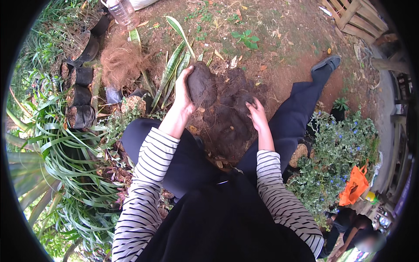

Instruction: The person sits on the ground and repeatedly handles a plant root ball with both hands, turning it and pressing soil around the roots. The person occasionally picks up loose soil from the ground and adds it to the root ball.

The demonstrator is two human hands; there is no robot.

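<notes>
My left hand [185, 87] grips the left side of a dark brown ball of soil and fibres [202, 84], from whose top green variegated snake plant leaves [179, 31] seem to rise. My right hand [256, 111] rests with bent fingers at the right edge of a heap of dark, moist soil with fibres [229, 121] on the ground between my legs. Whether its fingertips pinch any of the soil cannot be told. A fluffy bundle of brown coconut fibre [121, 60] lies left of the ball.
Black plant bags [82, 95] and strappy green plants [78, 160] line the left. A clear plastic bottle [122, 14] stands at the top left. Blue-flowered plants [343, 147], an orange bag [354, 186] and another person [352, 229] are at right. A wooden slatted structure [356, 19] is top right.
</notes>
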